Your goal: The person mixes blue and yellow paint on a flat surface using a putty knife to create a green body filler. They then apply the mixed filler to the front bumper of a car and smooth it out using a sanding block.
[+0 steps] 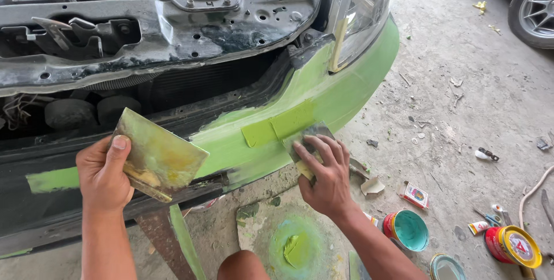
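A spreader is pressed flat on the bumper by the right hand – fingers splayed – while a putty board is pinched below it in the left hand, kept within reach.

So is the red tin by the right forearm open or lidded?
Open: the red tin lies lidless, its teal-coated inside facing the camera; a round lid lies nearby.

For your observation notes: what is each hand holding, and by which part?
Left hand grips a flat mixing board by its left edge. Right hand presses a spreader, fingers on its back, against the green bumper.
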